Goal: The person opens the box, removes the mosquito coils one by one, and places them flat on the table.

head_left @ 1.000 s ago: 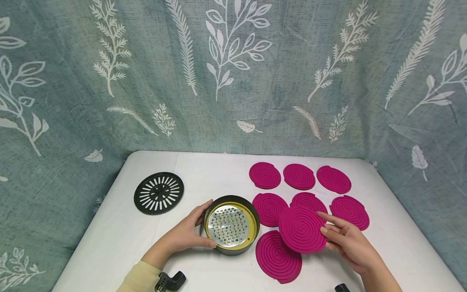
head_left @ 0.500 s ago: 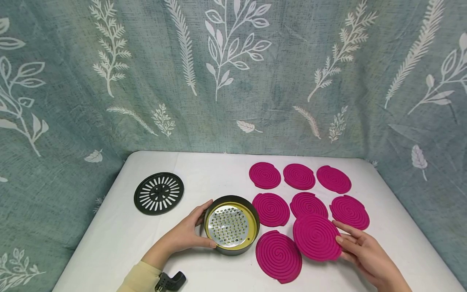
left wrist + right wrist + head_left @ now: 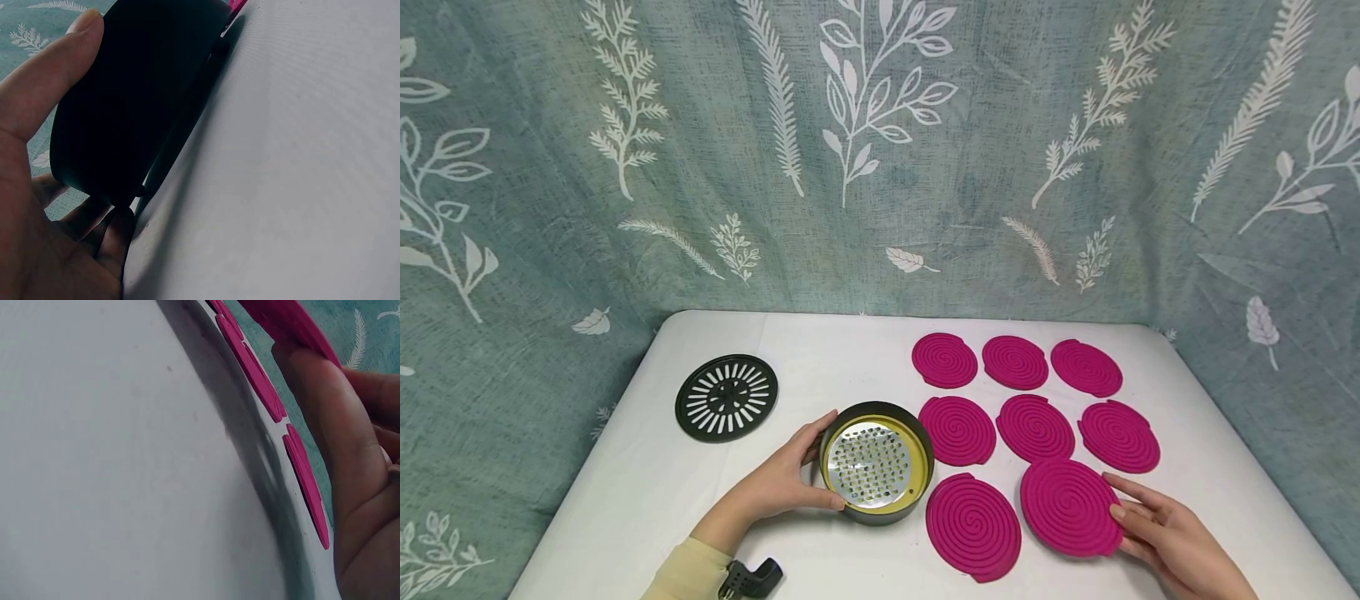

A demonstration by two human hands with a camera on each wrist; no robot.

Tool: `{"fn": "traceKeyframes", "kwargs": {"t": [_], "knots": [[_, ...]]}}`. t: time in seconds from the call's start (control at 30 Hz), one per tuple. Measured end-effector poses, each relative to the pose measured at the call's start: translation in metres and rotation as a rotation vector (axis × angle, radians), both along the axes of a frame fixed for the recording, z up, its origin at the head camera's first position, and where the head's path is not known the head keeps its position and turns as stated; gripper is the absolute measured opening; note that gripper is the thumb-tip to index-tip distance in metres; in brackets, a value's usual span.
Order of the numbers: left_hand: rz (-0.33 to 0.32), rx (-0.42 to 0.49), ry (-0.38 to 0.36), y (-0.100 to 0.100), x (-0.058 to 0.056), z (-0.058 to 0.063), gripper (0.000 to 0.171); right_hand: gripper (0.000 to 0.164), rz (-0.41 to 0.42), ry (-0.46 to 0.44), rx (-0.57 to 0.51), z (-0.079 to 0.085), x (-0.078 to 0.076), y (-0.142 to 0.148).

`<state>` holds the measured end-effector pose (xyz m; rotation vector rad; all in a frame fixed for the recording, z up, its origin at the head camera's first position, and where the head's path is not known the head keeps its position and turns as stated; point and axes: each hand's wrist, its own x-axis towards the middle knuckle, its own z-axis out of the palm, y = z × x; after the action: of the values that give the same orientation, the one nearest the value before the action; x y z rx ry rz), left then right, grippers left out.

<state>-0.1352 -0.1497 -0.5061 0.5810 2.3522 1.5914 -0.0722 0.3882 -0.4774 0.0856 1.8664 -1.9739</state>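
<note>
My left hand (image 3: 790, 479) grips a round dark container (image 3: 883, 517) at its left side, thumb at the front and fingers behind. A metal grater plate (image 3: 868, 464) in a yellow ring sits in its top. The left wrist view shows the container's dark wall (image 3: 131, 94) with the thumb against it. A magenta spiral coaster (image 3: 1070, 507) is pinched at its right edge by my right hand (image 3: 1176, 533), thumb on top. In the right wrist view the held coaster (image 3: 290, 322) is above the white table, which carries a shadow.
Several more magenta spiral coasters lie flat in rows, among them a front coaster (image 3: 973, 527) and a middle coaster (image 3: 1036, 428). A black slotted disc (image 3: 727, 397) lies at the left of the white table (image 3: 820, 350). A leaf-patterned curtain (image 3: 880, 250) hangs behind.
My right hand has moved the held coaster right and toward the front, uncovering the middle coaster and the front one. The left hand and container have stayed put.
</note>
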Motion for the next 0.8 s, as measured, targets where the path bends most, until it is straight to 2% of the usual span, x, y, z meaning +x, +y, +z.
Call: {"fn": "traceKeyframes", "kwargs": {"t": [0.4, 0.6, 0.67, 0.8], "knots": [[0.006, -0.007, -0.005, 0.0005, 0.0006, 0.0014, 0.123, 0.035, 0.006, -0.069, 0.006, -0.0082, 0.0021, 0.0086], [0.008, -0.012, 0.002, 0.0004, 0.0, 0.0017, 0.124, 0.026, -0.011, -0.109, 0.014, -0.0087, 0.0004, 0.0085], [0.007, -0.012, 0.003, 0.0005, -0.0002, 0.0016, 0.124, 0.03, -0.006, -0.101, 0.031, -0.0081, 0.0002, 0.0084], [0.008, -0.014, 0.0, 0.0008, -0.0002, 0.0015, 0.124, 0.058, 0.006, -0.073, 0.125, -0.0064, 0.0002, 0.008]]}}
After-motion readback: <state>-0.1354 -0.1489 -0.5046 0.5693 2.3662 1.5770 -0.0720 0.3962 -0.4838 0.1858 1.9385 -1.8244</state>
